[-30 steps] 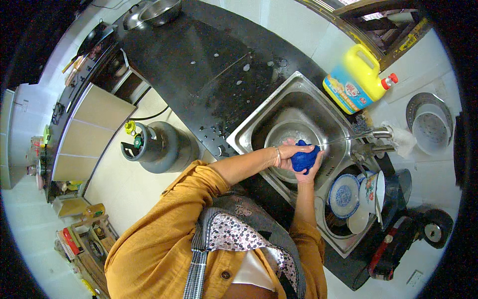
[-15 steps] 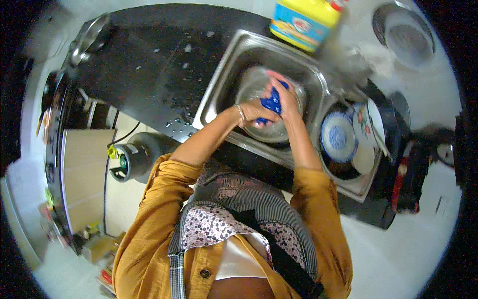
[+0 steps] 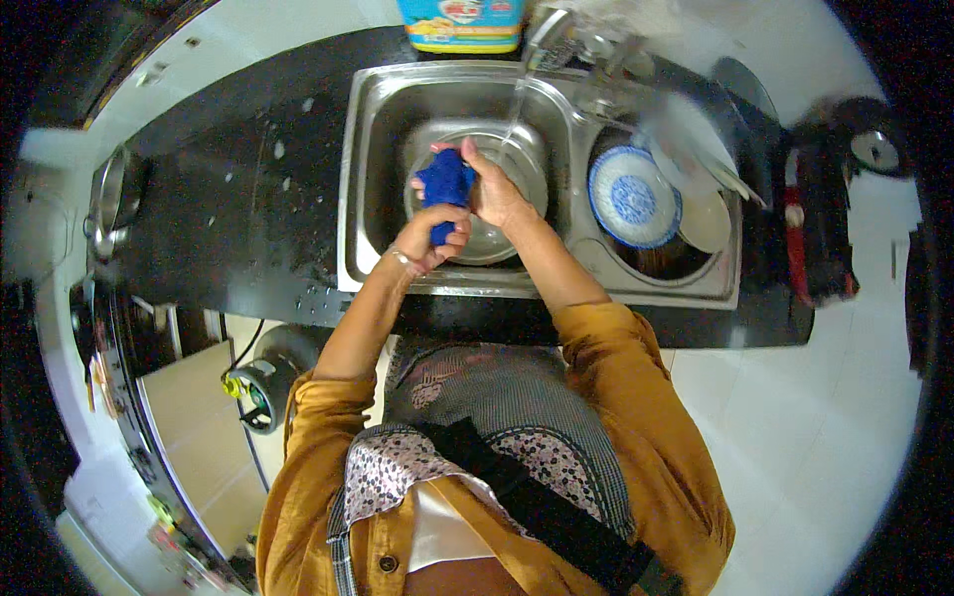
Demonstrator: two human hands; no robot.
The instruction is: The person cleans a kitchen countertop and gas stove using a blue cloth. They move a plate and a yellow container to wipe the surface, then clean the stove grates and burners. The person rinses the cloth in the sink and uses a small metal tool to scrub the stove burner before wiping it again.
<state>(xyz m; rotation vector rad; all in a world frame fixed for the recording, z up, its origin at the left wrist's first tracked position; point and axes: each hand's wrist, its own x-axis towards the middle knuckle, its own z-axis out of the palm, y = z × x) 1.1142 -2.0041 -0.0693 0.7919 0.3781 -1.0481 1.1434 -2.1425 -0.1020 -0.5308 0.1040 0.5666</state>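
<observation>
Over the left bowl of a steel sink (image 3: 350, 199), both hands grip a wet-looking blue cloth (image 3: 449, 181). My left hand (image 3: 433, 236) is closed round its lower, near end. My right hand (image 3: 493, 191) holds the upper part from the right side, thumb pointing up along it. Beneath them sits a round, shiny basin (image 3: 532, 169) in the sink bowl. A thin stream of water (image 3: 516, 111) falls from the faucet (image 3: 545, 42) into the basin, just beyond my right hand. Something small and pink shows at the cloth's far end; I cannot make out what.
Right of my hands, a blue-and-white patterned bowl (image 3: 633, 197) and other dishes stand in the round second basin. Behind the sink is a yellow-and-blue jug (image 3: 464, 27). Black countertop (image 3: 229, 199) with water drops extends left. A gas cylinder (image 3: 273, 382) stands below it.
My view has turned, so the sink now looks straighter. My hands have moved from crossing closely over the bunched cloth to holding it more lengthwise. The water stream now shows clearly.
</observation>
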